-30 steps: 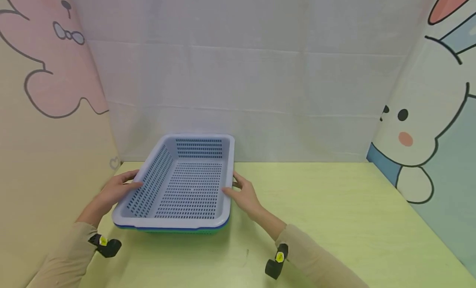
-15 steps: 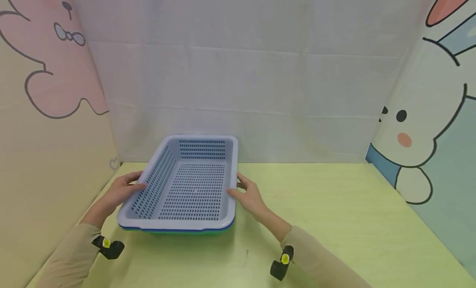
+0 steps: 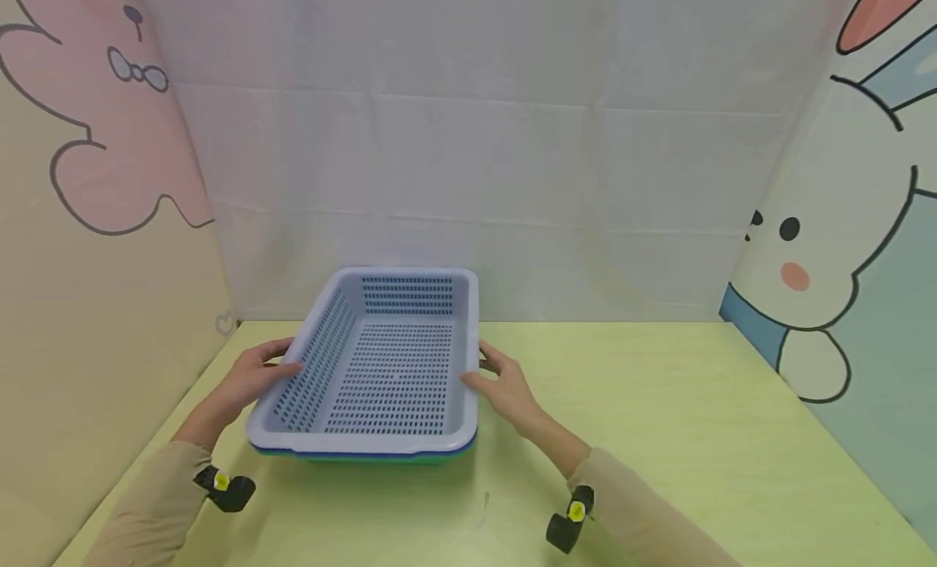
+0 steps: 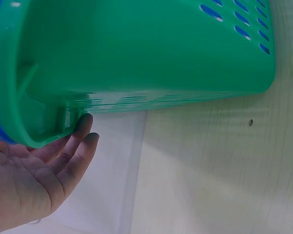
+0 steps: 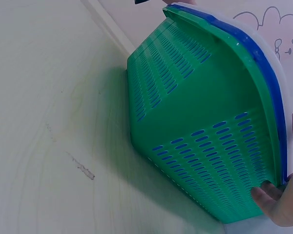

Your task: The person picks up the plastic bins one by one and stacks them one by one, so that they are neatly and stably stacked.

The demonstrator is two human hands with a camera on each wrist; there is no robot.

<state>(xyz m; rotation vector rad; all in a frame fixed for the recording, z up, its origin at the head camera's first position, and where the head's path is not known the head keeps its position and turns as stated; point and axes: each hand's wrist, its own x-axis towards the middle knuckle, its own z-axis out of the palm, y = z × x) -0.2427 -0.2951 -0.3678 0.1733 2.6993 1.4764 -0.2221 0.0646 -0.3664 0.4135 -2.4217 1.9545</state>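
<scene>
Three nested plastic baskets stand at the back left: a pale lavender-blue basket on top, a blue basket whose rim shows just below, and a green basket outermost. All have rows of slots. My left hand grips the stacked rims on the left side, thumb over the top edge and fingers beneath, as the left wrist view shows under the green basket's rim. On the opposite side my right hand holds the rims likewise, thumb on top, its fingertips against the green wall in the right wrist view.
The baskets are over a pale yellow-green table with a small dark mark near its front. A white sheet hangs close behind them. Cartoon-printed panels, a pink one and a rabbit one, border the left and right sides.
The nested baskets have slid steadily a short way to the right, with both hands moving along and keeping their hold on the rims.
</scene>
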